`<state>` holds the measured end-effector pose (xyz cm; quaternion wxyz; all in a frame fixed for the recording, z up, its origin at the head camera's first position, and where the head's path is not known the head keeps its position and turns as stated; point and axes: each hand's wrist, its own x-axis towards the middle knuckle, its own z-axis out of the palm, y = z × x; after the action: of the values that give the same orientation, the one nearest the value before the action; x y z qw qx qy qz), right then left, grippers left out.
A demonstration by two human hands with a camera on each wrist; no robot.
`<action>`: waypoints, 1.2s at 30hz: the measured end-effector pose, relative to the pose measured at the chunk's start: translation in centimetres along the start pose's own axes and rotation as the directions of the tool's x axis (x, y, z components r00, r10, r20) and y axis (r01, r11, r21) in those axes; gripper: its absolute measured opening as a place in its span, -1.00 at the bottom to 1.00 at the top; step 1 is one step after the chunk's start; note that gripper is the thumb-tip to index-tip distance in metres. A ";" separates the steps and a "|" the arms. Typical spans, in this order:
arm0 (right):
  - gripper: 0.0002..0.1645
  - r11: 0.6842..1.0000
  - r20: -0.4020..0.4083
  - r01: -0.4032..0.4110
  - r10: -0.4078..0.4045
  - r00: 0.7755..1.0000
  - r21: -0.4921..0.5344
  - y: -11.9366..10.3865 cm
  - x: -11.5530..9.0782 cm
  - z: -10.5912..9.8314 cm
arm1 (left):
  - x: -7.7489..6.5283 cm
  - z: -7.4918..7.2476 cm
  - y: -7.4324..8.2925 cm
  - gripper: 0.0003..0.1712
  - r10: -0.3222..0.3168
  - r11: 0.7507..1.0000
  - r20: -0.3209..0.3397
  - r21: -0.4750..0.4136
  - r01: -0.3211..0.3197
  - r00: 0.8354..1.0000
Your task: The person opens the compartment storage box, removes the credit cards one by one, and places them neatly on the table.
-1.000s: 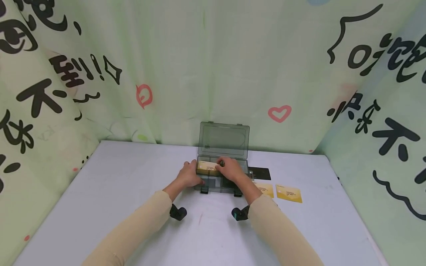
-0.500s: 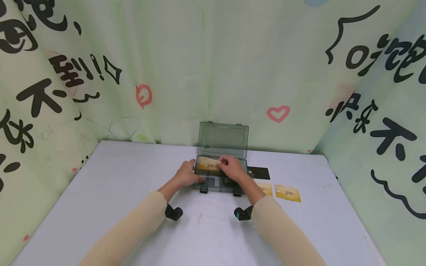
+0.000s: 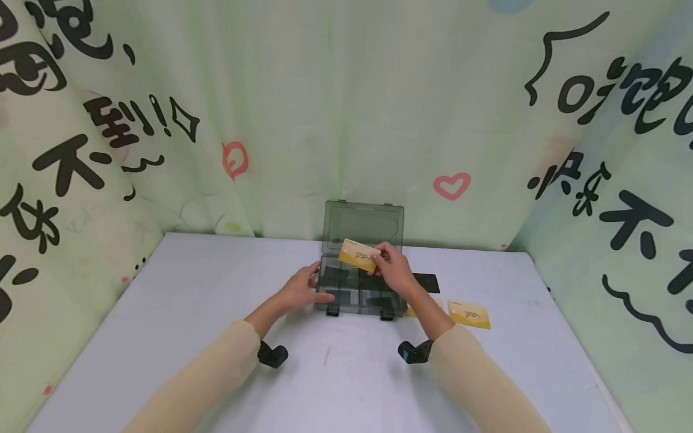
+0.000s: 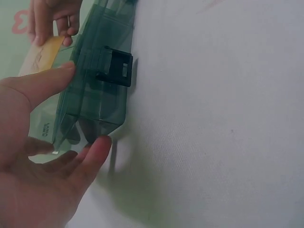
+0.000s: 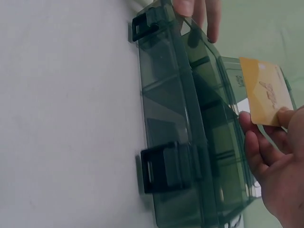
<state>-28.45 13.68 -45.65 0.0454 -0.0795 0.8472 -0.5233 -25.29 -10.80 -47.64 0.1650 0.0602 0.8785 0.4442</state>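
Observation:
A grey see-through compartment box (image 3: 360, 310) stands on the table with its lid (image 3: 363, 225) raised at the back. Above its rear part my right hand (image 3: 397, 270) pinches a yellow-and-white card (image 3: 358, 255) by the right end, thumb on the printed face. In the right wrist view the card (image 5: 266, 92) is tilted, clear of the compartments. My left hand (image 3: 298, 290) spans the box's front left corner. Its thumb reaches over the front rim, while the fingers lie along the left side, fairly straight. Dark flat pieces (image 3: 337, 273) show inside the box.
Right of the box, a yellow card (image 3: 469, 314) lies flat, and another (image 3: 415, 310) is partly behind my right forearm. A black flat piece (image 3: 429, 282) is near the box's right side. Two black latches (image 3: 332, 309) hang on the box front. A printed curtain (image 3: 292, 150) closes the back.
My right hand has lifted the yellow card up out of the box and to the right. The left hand stays at the left corner, with its thumb spread farther over the front.

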 end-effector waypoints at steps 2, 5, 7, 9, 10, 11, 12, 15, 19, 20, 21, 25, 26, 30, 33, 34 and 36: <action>-0.76 1.000 -0.002 -0.019 0.019 1.000 0.003 0.1 -0.3 -0.5 | -0.1 0.1 -0.1 0.13 0.002 1.000 0.002 -0.003 -0.002 1.000; -0.69 0.999 -0.003 -0.045 0.045 0.999 0.000 0.4 -0.7 -1.3 | -0.2 0.2 -0.1 0.15 0.008 1.000 0.002 -0.007 -0.008 1.000; -0.65 0.999 -0.006 -0.052 0.052 0.999 0.004 0.7 -1.0 -1.9 | -0.3 0.2 0.0 0.16 0.009 1.000 0.007 -0.007 -0.009 1.000; -0.62 0.999 -0.010 -0.054 0.054 0.998 0.000 0.9 -1.3 -2.6 | -0.5 0.1 0.1 0.16 0.012 1.000 0.014 -0.003 -0.012 1.000; -0.60 0.999 -0.016 -0.055 0.055 0.998 -0.001 1.1 -1.5 -2.9 | -0.5 0.1 0.1 0.15 0.019 1.000 0.016 0.005 -0.019 1.000; -0.59 0.999 -0.022 -0.051 0.051 0.998 -0.003 1.2 -1.7 -3.2 | -0.5 0.0 0.1 0.14 0.027 1.000 0.019 0.014 -0.027 0.999; -0.57 0.998 -0.033 -0.054 0.054 0.998 -0.012 1.3 -1.9 -3.5 | -0.5 0.0 0.1 0.13 0.039 0.999 0.023 0.027 -0.040 0.999; -0.57 0.996 -0.077 -0.074 0.069 0.995 -0.058 1.6 -2.3 -4.4 | -0.4 0.0 0.1 0.07 0.081 0.993 0.037 0.084 -0.084 0.996; -0.61 0.989 -0.124 -0.096 0.082 0.989 -0.113 2.4 -2.7 -5.6 | -0.2 0.0 0.0 -0.05 0.108 0.972 0.038 0.205 -0.113 0.993; -0.61 0.987 -0.131 -0.104 0.088 0.987 -0.120 2.5 -2.9 -5.9 | -0.1 0.1 0.1 -0.07 0.107 0.963 0.034 0.245 -0.112 0.994; -0.61 0.986 -0.136 -0.112 0.095 0.986 -0.124 2.7 -3.1 -6.2 | -0.1 0.1 0.1 -0.08 0.104 0.952 0.031 0.287 -0.108 0.994; -0.60 0.979 -0.169 -0.148 0.124 0.978 -0.142 3.3 -3.9 -7.7 | 0.3 0.4 0.5 -0.12 0.095 0.905 0.015 0.414 -0.093 0.995; -0.60 0.977 -0.182 -0.159 0.131 0.974 -0.145 3.5 -4.1 -8.1 | 0.4 0.5 0.6 -0.14 0.092 0.897 0.012 0.433 -0.088 0.996; -0.57 0.967 -0.227 -0.202 0.165 0.960 -0.152 4.4 -4.8 -9.9 | 0.9 0.7 0.9 -0.20 0.077 0.873 -0.002 0.483 -0.066 0.997; -0.54 0.957 -0.258 -0.243 0.198 0.946 -0.157 5.2 -5.4 -11.3 | 1.4 0.8 1.0 -0.24 0.064 0.853 -0.005 0.519 -0.052 0.998; -0.53 0.954 -0.267 -0.255 0.207 0.941 -0.159 5.4 -5.6 -11.8 | 1.5 0.9 1.1 -0.25 0.064 0.849 -0.005 0.526 -0.051 0.998; -0.52 0.947 -0.287 -0.275 0.219 0.932 -0.169 5.9 -6.1 -12.8 | 1.7 1.0 1.1 -0.27 0.063 0.843 -0.006 0.535 -0.051 0.998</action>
<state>-25.03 28.63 -45.22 -0.0109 0.0944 0.8985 -0.4285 -26.62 -8.93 -47.68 0.1183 0.1246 0.9671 0.1877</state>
